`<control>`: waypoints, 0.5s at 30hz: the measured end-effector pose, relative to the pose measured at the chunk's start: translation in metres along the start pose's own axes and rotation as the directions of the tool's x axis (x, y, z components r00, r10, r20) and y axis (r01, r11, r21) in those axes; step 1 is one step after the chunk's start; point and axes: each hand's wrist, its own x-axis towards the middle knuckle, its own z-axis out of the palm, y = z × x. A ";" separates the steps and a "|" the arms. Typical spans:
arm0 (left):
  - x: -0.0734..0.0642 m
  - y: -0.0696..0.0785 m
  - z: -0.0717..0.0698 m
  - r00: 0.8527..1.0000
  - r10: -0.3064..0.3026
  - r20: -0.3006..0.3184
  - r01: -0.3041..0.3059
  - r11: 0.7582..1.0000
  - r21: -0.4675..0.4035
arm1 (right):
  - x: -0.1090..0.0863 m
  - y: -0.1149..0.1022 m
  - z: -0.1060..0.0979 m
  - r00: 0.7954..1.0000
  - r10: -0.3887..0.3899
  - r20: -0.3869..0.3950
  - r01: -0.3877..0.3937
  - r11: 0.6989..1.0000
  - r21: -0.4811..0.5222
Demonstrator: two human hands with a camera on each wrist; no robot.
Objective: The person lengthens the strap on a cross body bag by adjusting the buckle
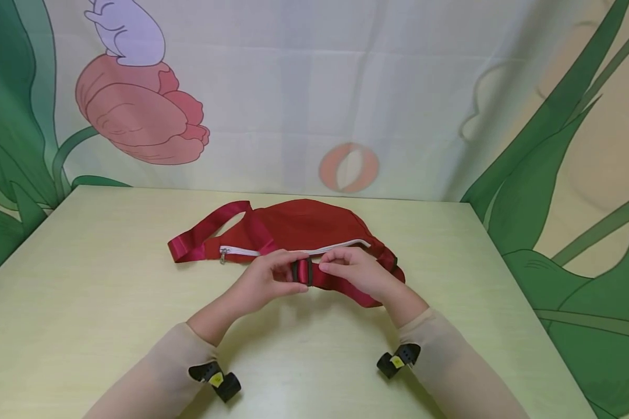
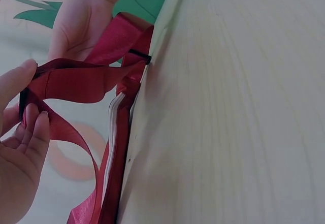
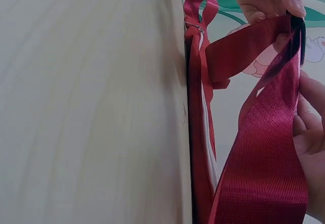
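Note:
A red waist bag (image 1: pixel 309 224) with a white zipper lies on the table. Its strap (image 1: pixel 348 289) is raised in front of the bag and runs through a black slide buckle (image 1: pixel 310 272). My left hand (image 1: pixel 262 276) grips this buckle between thumb and fingers, as the right wrist view also shows at the buckle (image 3: pixel 297 36). Just to the right, my right hand (image 1: pixel 359 272) pinches the strap by its upper edge, thumb and forefinger close together; the strap (image 3: pixel 266 148) hides part of these fingers in the right wrist view.
Another loop of strap (image 1: pixel 209 224) lies at the bag's left end, near the metal zipper pull (image 1: pixel 222 256). A pale wooden table (image 1: pixel 110 273) bears the bag. Behind it hangs a printed curtain (image 1: pixel 272 99). Small black cameras are strapped at both sleeves.

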 end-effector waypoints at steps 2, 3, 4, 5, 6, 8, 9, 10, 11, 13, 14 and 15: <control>0.000 0.000 0.001 1.000 -0.010 0.003 0.010 1.000 -0.020 | 0.000 0.000 0.002 1.000 0.006 -0.007 -0.005 1.000 0.009; 0.000 -0.001 0.001 1.000 -0.013 0.005 0.014 0.999 -0.030 | 0.001 0.000 0.002 1.000 0.007 -0.008 -0.007 1.000 0.015; 0.001 -0.001 0.002 1.000 -0.014 0.007 0.014 0.999 -0.041 | 0.001 -0.001 0.003 1.000 0.006 -0.007 -0.006 1.000 0.021; 0.001 -0.001 0.003 1.000 -0.015 0.009 0.015 0.999 -0.050 | 0.002 -0.001 0.004 1.000 0.007 -0.004 -0.007 1.000 0.027; 0.002 -0.001 0.003 1.000 -0.013 0.009 0.013 0.998 -0.056 | 0.002 -0.001 0.005 1.000 0.006 0.001 -0.006 0.999 0.040; 0.002 -0.001 0.003 1.000 -0.008 0.006 0.008 0.998 -0.063 | 0.003 -0.002 0.005 1.000 0.009 0.009 -0.010 0.998 0.056; 0.002 -0.001 0.003 1.000 -0.005 0.003 0.005 0.998 -0.065 | 0.003 -0.002 0.005 1.000 0.008 0.011 -0.009 0.998 0.061; 0.002 -0.001 0.003 1.000 -0.005 -0.002 0.005 0.998 -0.064 | 0.003 -0.002 0.005 1.000 0.006 0.011 -0.007 0.998 0.062; 0.002 0.000 0.002 1.000 -0.007 -0.006 0.007 0.998 -0.060 | 0.003 -0.002 0.004 1.000 0.007 0.009 -0.007 0.998 0.062; 0.001 0.000 0.000 1.000 -0.015 -0.015 0.014 0.998 -0.057 | 0.003 -0.001 0.002 1.000 0.012 0.003 -0.012 0.999 0.038; 0.001 0.000 -0.001 1.000 -0.024 -0.019 0.023 0.998 -0.060 | 0.003 0.000 0.001 1.000 0.019 0.003 -0.019 1.000 0.021; 0.001 0.000 -0.002 0.999 -0.032 -0.022 0.031 0.998 -0.060 | 0.003 0.001 -0.001 1.000 0.024 0.004 -0.024 1.000 0.001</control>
